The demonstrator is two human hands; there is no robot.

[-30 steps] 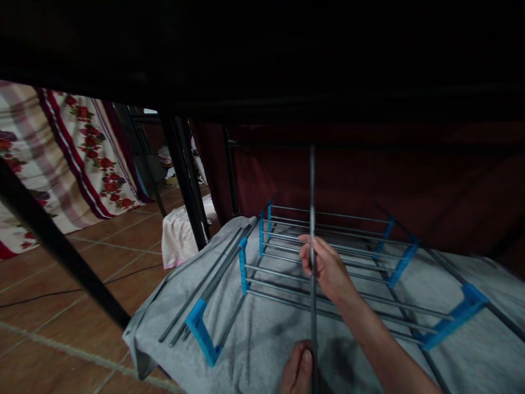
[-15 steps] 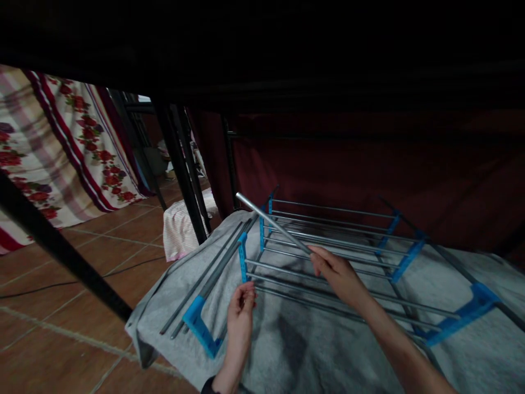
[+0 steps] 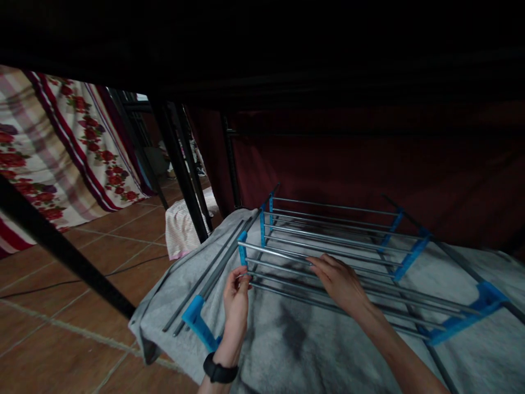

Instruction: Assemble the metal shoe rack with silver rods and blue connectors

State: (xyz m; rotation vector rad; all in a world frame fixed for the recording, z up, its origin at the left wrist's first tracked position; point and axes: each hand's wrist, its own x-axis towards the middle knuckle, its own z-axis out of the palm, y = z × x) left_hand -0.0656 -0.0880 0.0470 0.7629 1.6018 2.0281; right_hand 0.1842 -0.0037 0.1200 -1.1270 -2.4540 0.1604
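A rack of thin metal tubes (image 3: 287, 270) and blue plastic brackets lies on its side on a grey blanket. My right hand (image 3: 342, 282) is closed around a loose metal tube (image 3: 274, 252), whose far-left end meets the top of a blue bracket (image 3: 242, 247). The tube's other end is hidden by my hand. At the lower end of that same bracket, my left hand (image 3: 237, 293) has its fingers pinched on it; a black band circles this wrist. Another blue bracket (image 3: 199, 323) is left of my left forearm.
Several loose tubes (image 3: 205, 276) lie along the left side of the grey blanket (image 3: 303, 350). Black metal posts (image 3: 180, 164) and a dark overhead frame surround the space. A dark red curtain (image 3: 348, 164) hangs behind. Tiled floor (image 3: 82, 306) stretches to the left.
My right hand has lowered the tube from a steep tilt, bringing its left end down to the bracket. My left hand has moved slightly up and left onto the bracket's lower end.
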